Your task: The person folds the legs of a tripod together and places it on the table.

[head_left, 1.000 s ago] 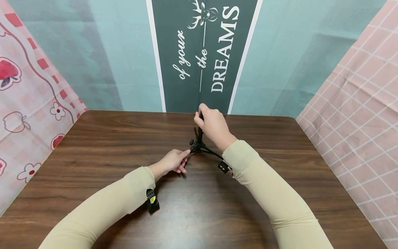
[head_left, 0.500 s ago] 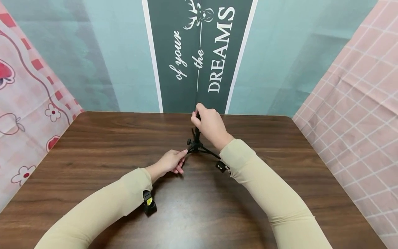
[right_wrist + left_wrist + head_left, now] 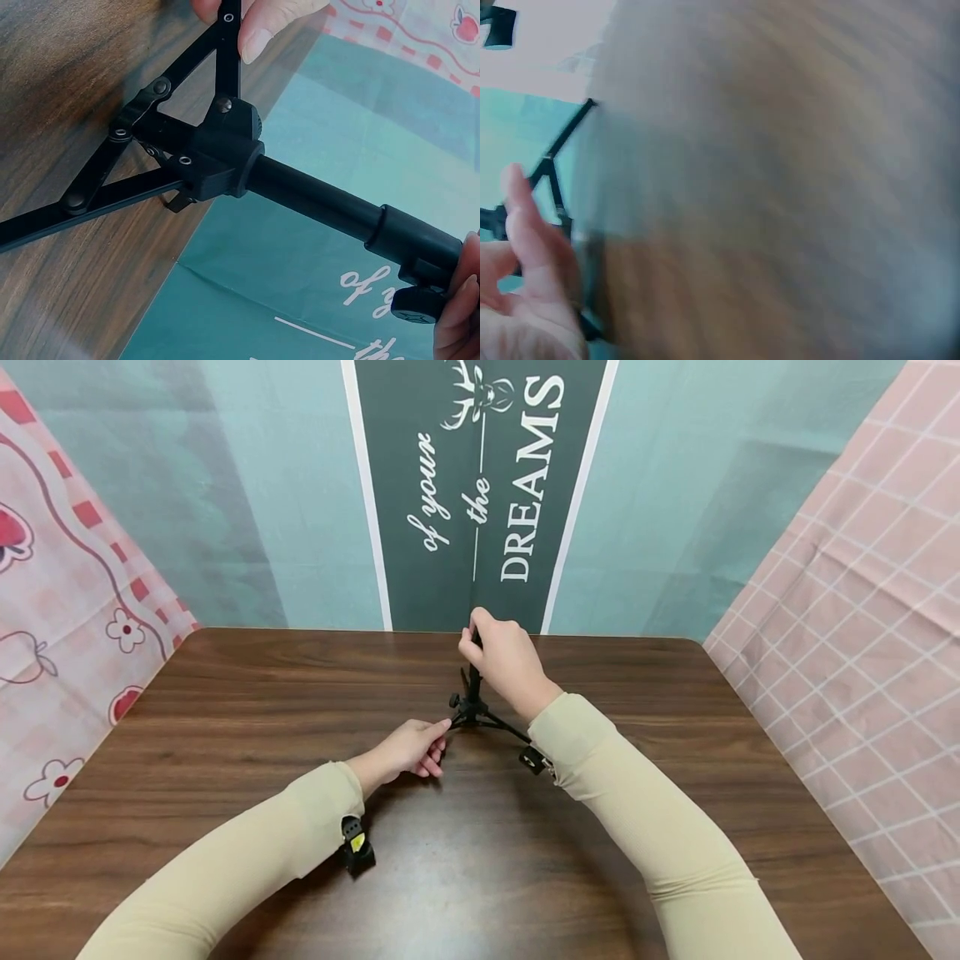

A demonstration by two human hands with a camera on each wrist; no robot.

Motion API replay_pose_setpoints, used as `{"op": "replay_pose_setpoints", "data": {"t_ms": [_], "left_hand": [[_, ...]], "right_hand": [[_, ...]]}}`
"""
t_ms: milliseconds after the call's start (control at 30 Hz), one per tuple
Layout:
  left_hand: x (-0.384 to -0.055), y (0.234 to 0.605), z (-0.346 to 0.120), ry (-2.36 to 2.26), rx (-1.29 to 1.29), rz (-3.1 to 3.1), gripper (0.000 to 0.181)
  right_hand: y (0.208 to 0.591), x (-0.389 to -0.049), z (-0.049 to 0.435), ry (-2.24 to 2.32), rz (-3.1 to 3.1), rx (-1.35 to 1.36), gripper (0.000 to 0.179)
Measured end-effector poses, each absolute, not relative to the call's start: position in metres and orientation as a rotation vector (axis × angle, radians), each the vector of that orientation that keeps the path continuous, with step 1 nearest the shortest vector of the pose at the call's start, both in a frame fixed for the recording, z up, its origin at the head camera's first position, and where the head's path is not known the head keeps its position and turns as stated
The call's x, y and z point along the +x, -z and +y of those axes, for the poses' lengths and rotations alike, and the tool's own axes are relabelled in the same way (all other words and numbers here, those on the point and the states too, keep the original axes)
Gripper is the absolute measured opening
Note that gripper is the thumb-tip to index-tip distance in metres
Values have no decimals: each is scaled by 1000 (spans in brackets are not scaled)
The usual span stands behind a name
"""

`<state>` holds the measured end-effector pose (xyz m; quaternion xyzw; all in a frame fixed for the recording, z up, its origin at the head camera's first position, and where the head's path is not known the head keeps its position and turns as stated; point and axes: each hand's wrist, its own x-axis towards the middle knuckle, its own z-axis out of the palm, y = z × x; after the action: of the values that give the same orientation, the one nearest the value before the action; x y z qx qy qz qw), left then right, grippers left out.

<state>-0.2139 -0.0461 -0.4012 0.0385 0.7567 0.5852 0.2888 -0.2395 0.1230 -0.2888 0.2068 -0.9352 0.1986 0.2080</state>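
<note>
A black tripod stand (image 3: 472, 708) stands on the wooden table near its back edge, its legs spread. My left hand (image 3: 408, 748) pinches one leg between thumb and fingers. In the right wrist view the left thumb (image 3: 274, 30) lies along that leg, close to the hub (image 3: 225, 154). My right hand (image 3: 512, 660) grips the upper part of the centre column (image 3: 315, 196). There, its fingers are beside a round tightening knob (image 3: 418, 304). The column's top is hidden behind the right hand in the head view. The left wrist view shows the left hand (image 3: 540, 262) beside the dark legs.
The brown wooden table (image 3: 480, 877) reaches a teal cloth backdrop (image 3: 652, 502) with a dark lettered panel. Pink patterned cloth (image 3: 75, 635) hangs on the left and pink checked cloth (image 3: 847, 635) on the right. A black wrist camera (image 3: 358, 852) is strapped to the left sleeve.
The head view has shifted slightly, so everything appears a little farther left. Both hands keep the same hold on the tripod stand, which stands as before.
</note>
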Motion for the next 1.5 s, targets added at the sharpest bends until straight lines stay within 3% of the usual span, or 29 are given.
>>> {"op": "replay_pose_setpoints", "data": {"t_ms": [367,700,1500], "left_hand": [[-213,396,-39,-1614,-110,1848,42],[-208,399,-36,-1662,-44,1905,39],[-204,401,-29,-1749,-151,1851,38]], "right_hand": [[289,-238,121,-532,-2597,563,16],[290,-238,125,-552,-2589,572,17],[288,-234,125,-562,-2586,574,17]]}}
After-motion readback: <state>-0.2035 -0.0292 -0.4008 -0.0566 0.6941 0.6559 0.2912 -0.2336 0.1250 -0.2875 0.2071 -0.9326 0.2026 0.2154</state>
